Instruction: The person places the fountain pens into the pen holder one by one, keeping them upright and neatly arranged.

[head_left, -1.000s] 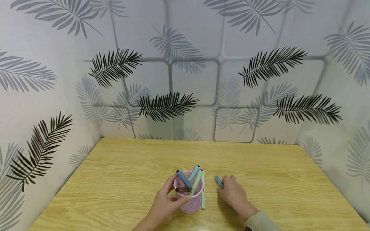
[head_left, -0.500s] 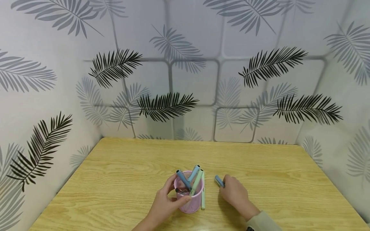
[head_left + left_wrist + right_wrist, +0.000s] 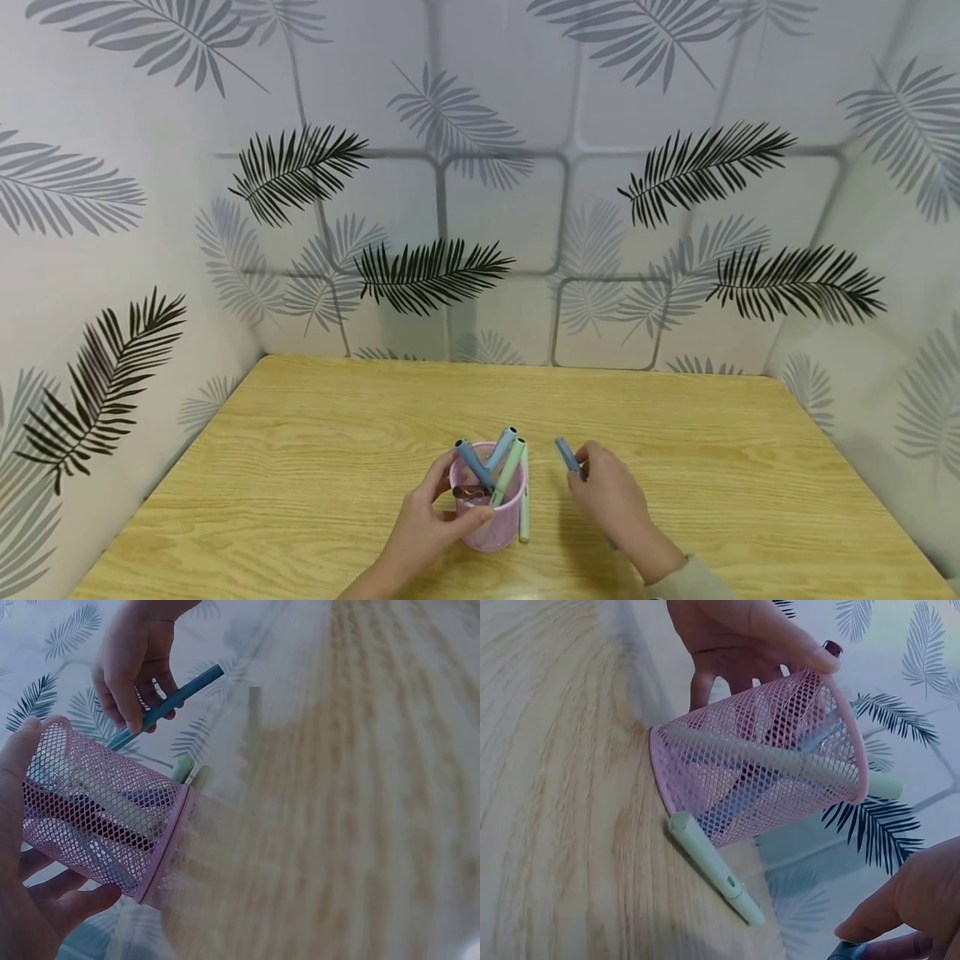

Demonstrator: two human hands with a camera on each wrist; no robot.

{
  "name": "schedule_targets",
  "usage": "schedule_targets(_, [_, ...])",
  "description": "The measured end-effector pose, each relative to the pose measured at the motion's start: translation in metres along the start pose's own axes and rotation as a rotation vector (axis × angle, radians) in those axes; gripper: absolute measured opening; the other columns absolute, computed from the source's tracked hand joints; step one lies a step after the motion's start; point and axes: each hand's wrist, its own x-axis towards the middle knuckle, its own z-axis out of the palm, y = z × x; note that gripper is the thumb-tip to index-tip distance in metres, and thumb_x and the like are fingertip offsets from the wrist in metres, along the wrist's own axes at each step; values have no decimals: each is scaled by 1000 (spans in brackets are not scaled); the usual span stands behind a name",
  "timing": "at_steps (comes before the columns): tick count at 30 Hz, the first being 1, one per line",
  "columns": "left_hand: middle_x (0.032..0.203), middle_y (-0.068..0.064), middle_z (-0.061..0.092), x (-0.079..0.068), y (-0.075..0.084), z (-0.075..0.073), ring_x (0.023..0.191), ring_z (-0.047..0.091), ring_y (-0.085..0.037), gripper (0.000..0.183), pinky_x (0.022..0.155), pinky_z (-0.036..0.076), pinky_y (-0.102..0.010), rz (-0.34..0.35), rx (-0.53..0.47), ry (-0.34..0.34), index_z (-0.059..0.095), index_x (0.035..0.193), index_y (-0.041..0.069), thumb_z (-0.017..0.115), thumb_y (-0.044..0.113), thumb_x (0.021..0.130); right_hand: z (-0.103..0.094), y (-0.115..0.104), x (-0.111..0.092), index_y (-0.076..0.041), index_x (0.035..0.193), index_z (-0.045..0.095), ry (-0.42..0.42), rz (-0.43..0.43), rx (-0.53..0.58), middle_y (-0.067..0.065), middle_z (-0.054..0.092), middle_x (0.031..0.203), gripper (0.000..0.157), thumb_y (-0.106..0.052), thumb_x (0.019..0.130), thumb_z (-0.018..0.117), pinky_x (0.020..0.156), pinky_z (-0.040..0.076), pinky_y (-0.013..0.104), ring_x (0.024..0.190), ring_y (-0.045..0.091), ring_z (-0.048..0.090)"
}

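Observation:
A pink mesh pen holder (image 3: 489, 533) stands on the table, and my left hand (image 3: 420, 527) grips it round its left side. Several pens lean inside it: a dark blue pen (image 3: 472, 461), a light blue pen (image 3: 501, 450), a light green pen (image 3: 508, 473) and a dark reddish one (image 3: 472, 492). To the right of the holder, my right hand (image 3: 611, 497) pinches a blue pen (image 3: 169, 705), raised off the tabletop in the left wrist view. Between holder and right hand, a green pen (image 3: 716, 859) lies on the table close to the holder's base.
The wood-grain table (image 3: 315, 467) reaches back to a wall (image 3: 510, 325) covered in leaf-patterned paper. Similar side walls rise at left and right. Bare wood shows behind and to both sides of the hands.
The right hand has shifted its hold on the blue pen and lifted it from the table, with the pen's far end moving slightly up. My left hand still holds the pen holder in place.

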Motion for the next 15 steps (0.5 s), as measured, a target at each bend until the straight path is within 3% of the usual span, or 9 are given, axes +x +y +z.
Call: schedule_targets(15, [124, -16, 54, -1, 0, 0, 115, 49, -39, 70, 75, 55, -32, -10, -3, -7, 36, 140, 10, 74, 16, 81, -14, -15, -12, -1, 99, 57, 55, -43, 237, 4, 60, 83, 17, -7, 85, 65, 53, 50, 27, 69, 15, 58])
